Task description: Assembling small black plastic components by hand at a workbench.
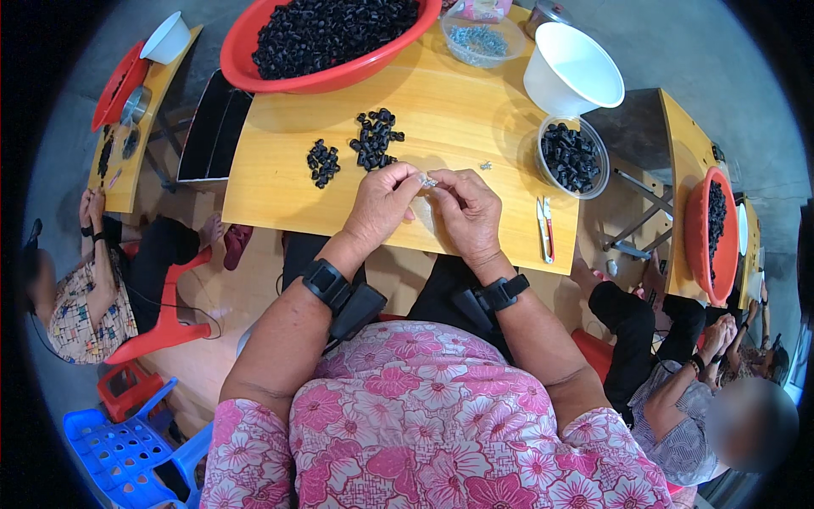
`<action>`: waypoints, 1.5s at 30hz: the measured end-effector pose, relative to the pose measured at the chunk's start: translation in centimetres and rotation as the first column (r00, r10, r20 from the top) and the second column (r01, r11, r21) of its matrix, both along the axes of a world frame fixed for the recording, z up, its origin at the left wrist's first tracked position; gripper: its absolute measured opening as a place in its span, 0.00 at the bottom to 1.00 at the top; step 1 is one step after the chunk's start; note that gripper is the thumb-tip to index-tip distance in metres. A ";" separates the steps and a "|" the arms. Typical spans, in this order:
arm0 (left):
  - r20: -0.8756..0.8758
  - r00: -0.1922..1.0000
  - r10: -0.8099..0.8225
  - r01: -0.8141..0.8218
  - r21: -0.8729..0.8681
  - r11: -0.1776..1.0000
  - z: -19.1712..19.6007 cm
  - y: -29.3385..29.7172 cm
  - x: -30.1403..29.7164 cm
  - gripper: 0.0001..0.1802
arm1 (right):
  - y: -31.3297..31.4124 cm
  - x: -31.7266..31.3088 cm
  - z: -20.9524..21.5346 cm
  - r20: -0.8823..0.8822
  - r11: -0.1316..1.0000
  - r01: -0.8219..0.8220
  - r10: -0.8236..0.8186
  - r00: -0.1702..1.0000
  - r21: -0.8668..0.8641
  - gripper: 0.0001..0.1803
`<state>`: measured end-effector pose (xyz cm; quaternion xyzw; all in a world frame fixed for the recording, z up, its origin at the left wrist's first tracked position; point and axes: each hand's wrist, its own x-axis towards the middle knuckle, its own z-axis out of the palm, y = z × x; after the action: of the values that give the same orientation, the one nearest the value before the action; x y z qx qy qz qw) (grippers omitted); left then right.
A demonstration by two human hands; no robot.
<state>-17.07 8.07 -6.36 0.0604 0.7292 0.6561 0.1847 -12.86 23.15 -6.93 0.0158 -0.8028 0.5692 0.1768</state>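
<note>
Both hands (380, 200) pinching small pale piece (427, 181), wearer's side of red basin (339, 81); larger black-part pile (374, 140) between; white tub (564, 81) right of basin.

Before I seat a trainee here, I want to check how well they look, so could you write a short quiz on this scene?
1. What holds the biggest heap of black pieces: a) white tub, b) red basin, c) clear bowl?
2. True or false: a red-handled tool lies right of both hands.
3. What are the left hand and right hand pinching?

Key: 1 b; 2 true; 3 a small pale thing, too small to identify.
</note>
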 end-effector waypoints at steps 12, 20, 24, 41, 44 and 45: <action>0.008 1.000 -0.016 0.016 -0.009 1.000 0.2 0.0 -0.1 0.12 | 0.0 -0.2 -0.5 0.015 1.000 0.013 -0.013 1.000 -0.017 0.08; 0.014 1.000 -0.014 0.013 0.013 1.000 0.2 0.0 -0.1 0.11 | 0.0 -0.2 -0.6 0.010 1.000 0.010 -0.010 1.000 -0.018 0.08; 0.014 1.000 -0.013 0.013 0.009 1.000 0.3 0.0 -0.1 0.11 | -0.1 -0.2 -0.4 0.008 1.000 0.013 -0.013 1.000 -0.011 0.09; -0.016 0.999 -0.039 0.039 0.008 0.999 0.0 -0.1 -0.1 0.10 | 0.0 -0.1 -0.7 -0.006 0.999 0.033 -0.033 0.999 0.025 0.04; -0.017 0.999 -0.044 0.044 0.005 0.999 -0.1 -0.1 0.0 0.10 | 0.1 -0.1 -0.9 0.015 0.999 0.033 -0.033 0.999 0.009 0.04; -0.017 0.999 -0.045 0.045 0.005 0.999 -0.1 -0.1 0.0 0.10 | 0.1 -0.1 -0.9 0.032 0.999 0.032 -0.032 0.999 -0.006 0.04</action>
<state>-17.06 7.95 -6.47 0.0828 0.7275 0.6531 0.1933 -12.97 23.24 -7.79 -0.0068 -0.8036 0.5693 0.1733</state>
